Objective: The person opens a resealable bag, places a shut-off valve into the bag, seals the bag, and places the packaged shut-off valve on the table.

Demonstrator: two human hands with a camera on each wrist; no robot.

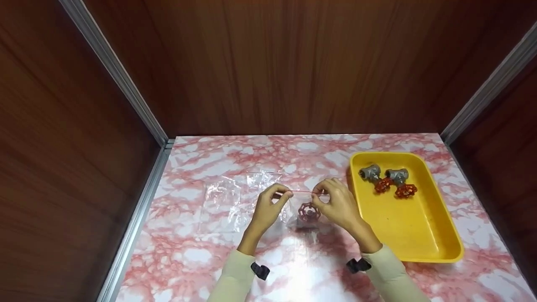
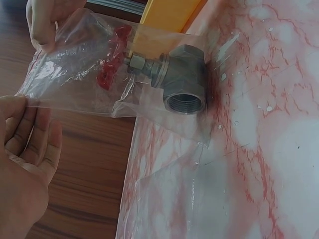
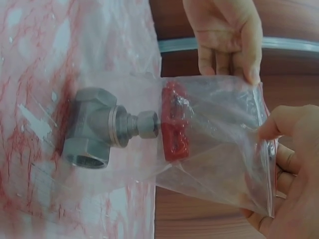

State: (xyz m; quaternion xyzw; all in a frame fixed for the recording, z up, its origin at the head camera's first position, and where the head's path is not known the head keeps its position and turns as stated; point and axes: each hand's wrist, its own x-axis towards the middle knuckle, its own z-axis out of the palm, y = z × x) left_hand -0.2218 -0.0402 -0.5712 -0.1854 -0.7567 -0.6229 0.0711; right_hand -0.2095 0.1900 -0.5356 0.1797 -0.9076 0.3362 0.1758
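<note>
In the head view, pinches a clear bag (image 1: 301, 191) by its red-lined mouth, with left hand (image 1: 267, 206) and right hand (image 1: 339, 204) both narrowed thumb to finger and the line drawn straight between. Has a valve (image 1: 309, 212) below the grip and slightly to the person's side of it, nearer to the right fingertips than to the left, seen almost end-on from above. Has a yellow tray (image 1: 402, 228) just beside the right hand, with two more valves (image 1: 397, 174) in it, and flat clear bags (image 1: 222, 201) on the marbled table (image 1: 180, 260) over by the left. In the left wrist view, has the valve upright inside the bag, threaded body down at the tabletop, red handwheel (image 2: 115, 57) toward the hands, long axis running from body through stem to the bag's mouth. In the right wrist view, grips one side of the mouth between right thumb and fingers, and the opposite corner in the left fingertips. Leaves a stretch of loose film between handwheel and grip, touching the valve with neither hand. Cannot tell from any view a sealed mouth from an unsealed one.
</note>
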